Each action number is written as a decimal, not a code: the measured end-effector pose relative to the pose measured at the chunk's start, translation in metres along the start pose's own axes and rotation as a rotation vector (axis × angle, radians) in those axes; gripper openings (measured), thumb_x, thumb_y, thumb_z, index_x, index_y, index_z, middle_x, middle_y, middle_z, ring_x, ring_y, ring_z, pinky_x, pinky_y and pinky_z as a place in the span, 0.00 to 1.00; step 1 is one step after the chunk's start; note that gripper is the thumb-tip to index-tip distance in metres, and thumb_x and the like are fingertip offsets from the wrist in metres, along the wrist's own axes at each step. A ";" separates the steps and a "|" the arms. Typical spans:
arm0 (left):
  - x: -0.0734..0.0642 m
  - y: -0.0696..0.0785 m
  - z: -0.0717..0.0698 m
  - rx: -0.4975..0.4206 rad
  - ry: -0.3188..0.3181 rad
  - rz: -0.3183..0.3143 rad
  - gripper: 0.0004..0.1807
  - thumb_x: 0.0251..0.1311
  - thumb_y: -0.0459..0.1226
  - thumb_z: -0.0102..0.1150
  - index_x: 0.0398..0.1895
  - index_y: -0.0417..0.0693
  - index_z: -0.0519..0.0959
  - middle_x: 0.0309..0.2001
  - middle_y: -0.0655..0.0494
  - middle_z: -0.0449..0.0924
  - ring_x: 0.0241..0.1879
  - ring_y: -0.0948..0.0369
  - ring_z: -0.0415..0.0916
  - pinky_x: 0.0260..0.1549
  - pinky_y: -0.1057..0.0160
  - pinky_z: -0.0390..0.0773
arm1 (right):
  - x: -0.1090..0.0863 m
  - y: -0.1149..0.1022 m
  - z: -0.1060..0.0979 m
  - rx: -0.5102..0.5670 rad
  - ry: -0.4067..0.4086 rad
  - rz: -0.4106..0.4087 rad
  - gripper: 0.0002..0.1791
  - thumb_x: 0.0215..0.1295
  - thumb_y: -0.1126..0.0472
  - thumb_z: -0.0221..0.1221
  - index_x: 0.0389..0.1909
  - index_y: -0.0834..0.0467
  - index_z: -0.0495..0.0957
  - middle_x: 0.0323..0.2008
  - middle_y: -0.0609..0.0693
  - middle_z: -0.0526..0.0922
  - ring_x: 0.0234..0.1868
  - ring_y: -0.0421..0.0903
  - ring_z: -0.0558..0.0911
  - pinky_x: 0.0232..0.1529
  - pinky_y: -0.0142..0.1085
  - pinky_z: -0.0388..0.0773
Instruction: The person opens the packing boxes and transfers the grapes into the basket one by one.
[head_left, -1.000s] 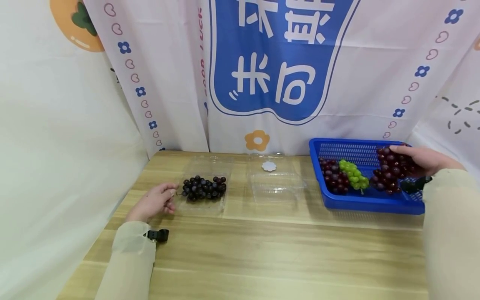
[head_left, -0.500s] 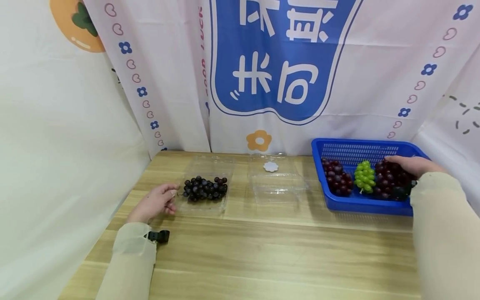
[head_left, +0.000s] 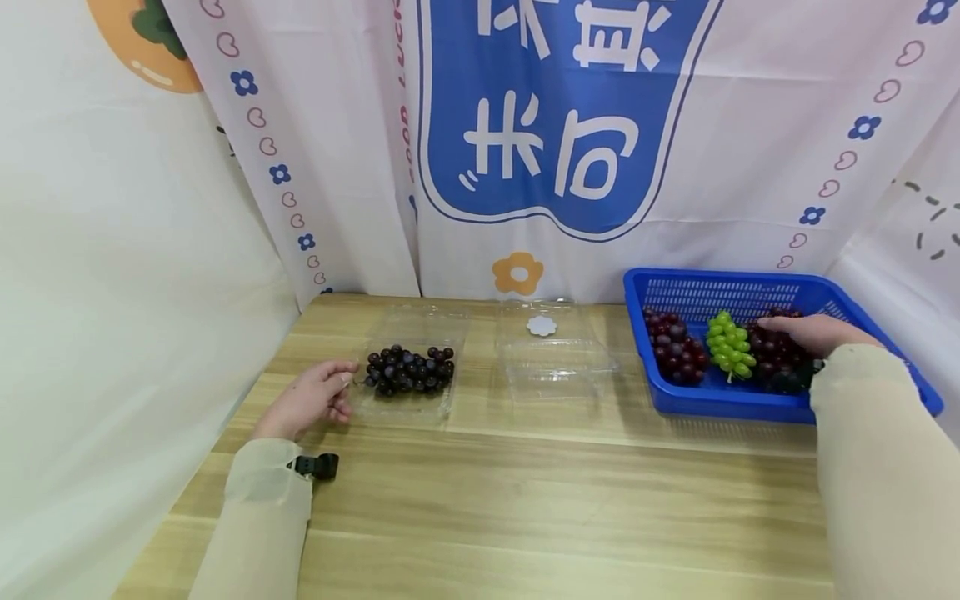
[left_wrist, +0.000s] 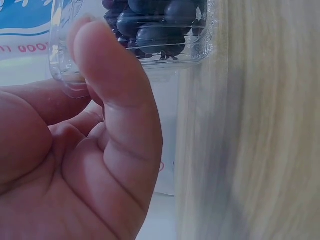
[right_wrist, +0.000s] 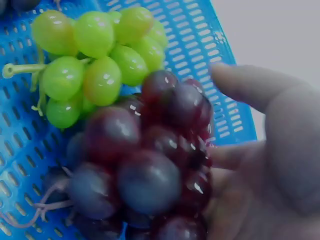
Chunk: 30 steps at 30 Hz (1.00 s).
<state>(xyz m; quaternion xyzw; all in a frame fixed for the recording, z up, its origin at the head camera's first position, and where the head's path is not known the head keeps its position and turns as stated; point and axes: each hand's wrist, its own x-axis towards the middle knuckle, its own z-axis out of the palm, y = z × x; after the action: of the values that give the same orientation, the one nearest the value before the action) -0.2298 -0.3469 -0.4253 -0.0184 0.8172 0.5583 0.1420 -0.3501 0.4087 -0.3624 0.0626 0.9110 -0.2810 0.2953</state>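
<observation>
My left hand [head_left: 311, 400] pinches the left edge of a clear plastic clamshell box [left_wrist: 202, 55] between thumb and fingers. Its lid lies folded back, and a bunch of black grapes [head_left: 408, 371] rests in the base. On the right, my right hand [head_left: 821, 333] reaches into a blue basket [head_left: 720, 407], beside a bunch of dark red grapes [right_wrist: 145, 170]. In the right wrist view the thumb stands off that bunch, while the other fingers lie along its side, partly hidden. Green grapes [head_left: 727, 346] lie just left of it, with another dark red bunch [head_left: 677, 350] beyond.
Between the first box and the basket sits a second clear clamshell [head_left: 551, 367], its lid back, bearing a white scalloped label [head_left: 542, 326]. A printed curtain [head_left: 465, 258] hangs along the table's back edge. Bare wooden tabletop [head_left: 562, 508] stretches in front.
The right hand has lowered the dark red grapes into the basket and loosened its thumb from them. The green grapes have shifted a little to the right. The left hand keeps its place.
</observation>
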 end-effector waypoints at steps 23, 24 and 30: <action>0.000 0.000 0.001 -0.009 0.006 0.002 0.26 0.82 0.36 0.35 0.77 0.33 0.54 0.39 0.41 0.70 0.33 0.52 0.77 0.37 0.52 0.87 | 0.008 -0.019 0.015 -0.216 -0.060 -0.198 0.52 0.78 0.35 0.41 0.74 0.79 0.40 0.70 0.83 0.40 0.68 0.83 0.49 0.65 0.74 0.55; -0.001 -0.001 0.001 -0.011 0.006 0.001 0.26 0.81 0.36 0.35 0.77 0.33 0.55 0.39 0.40 0.70 0.33 0.52 0.77 0.37 0.52 0.87 | 0.008 -0.020 0.015 -0.217 -0.061 -0.191 0.53 0.78 0.35 0.41 0.73 0.80 0.39 0.70 0.84 0.40 0.68 0.83 0.49 0.65 0.74 0.56; 0.000 -0.002 0.000 -0.027 0.007 0.002 0.26 0.81 0.35 0.35 0.77 0.33 0.55 0.38 0.42 0.70 0.33 0.52 0.78 0.37 0.53 0.87 | 0.003 -0.023 0.011 -0.222 -0.039 -0.172 0.54 0.77 0.32 0.40 0.73 0.80 0.39 0.69 0.85 0.42 0.66 0.83 0.55 0.62 0.74 0.61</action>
<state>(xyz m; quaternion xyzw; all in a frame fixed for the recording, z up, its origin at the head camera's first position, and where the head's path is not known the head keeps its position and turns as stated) -0.2293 -0.3474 -0.4272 -0.0213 0.8101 0.5693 0.1385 -0.3531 0.3829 -0.3602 -0.0543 0.9326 -0.2038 0.2928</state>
